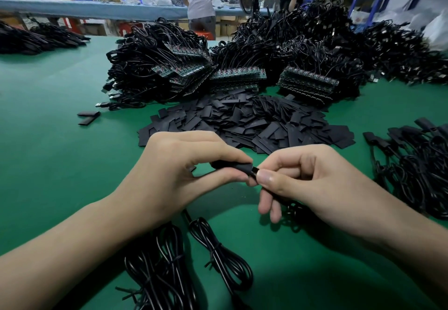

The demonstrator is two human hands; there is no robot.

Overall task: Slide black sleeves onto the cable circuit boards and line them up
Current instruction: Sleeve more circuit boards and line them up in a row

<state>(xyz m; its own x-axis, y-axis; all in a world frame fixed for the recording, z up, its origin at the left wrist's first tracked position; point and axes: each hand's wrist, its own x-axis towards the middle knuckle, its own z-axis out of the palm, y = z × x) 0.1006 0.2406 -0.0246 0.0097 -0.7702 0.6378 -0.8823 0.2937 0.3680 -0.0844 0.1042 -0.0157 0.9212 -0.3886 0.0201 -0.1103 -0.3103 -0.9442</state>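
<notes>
Held just above the green table (48, 140), between both hands. Left hand (179, 164) pinching a black sleeve (232, 165) by thumb and forefinger, probably to keep the soft, matte tube's mouth open and steady. Right hand (308, 181) gripping the stiff end of the circuit board (254, 171) at that mouth, seemingly feeding it in; cable (292, 206) trailing down under the palm. Behind, a loose heap of flat sleeves (254, 120) within reach; glossy tied cable bundles (218, 256) in front.

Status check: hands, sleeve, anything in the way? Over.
Left hand pinches black sleeve. Right hand pinches cable end at sleeve mouth. Nothing in the way.
</notes>
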